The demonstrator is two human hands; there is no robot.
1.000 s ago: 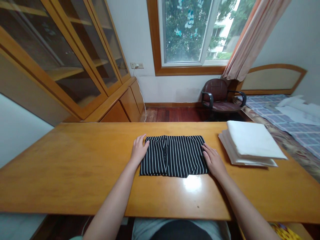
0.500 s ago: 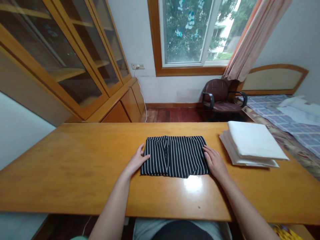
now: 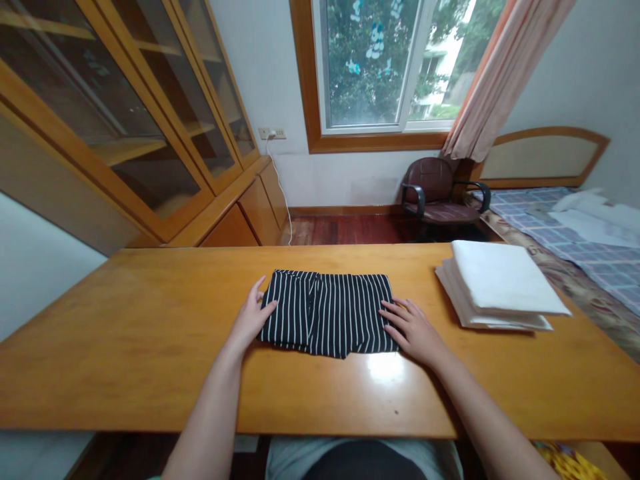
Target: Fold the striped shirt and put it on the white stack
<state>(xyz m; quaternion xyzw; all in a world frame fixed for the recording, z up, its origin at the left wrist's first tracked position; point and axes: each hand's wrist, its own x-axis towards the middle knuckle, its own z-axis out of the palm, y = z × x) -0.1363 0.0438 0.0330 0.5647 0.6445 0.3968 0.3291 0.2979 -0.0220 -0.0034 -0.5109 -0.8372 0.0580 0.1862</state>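
Observation:
A folded black cloth garment with white stripes lies flat on the wooden table, in front of me. At its left edge my left hand grips the fabric, thumb on top and other fingers at or under the edge; its index finger points outward. My right hand rests on the right edge with its fingers spread and lying flat on the cloth. A vertical fold crosses the garment left of its middle, and its near edge is uneven.
A stack of folded white sheets stands on the table at the right. Beyond the table are a glass-door cabinet, a dark red armchair and a bed. Light glares off the table near the cloth.
The striped garment has slid left across the table, with both hands moving along with it. My right hand's fingers have spread further onto the cloth. The view has shifted slightly.

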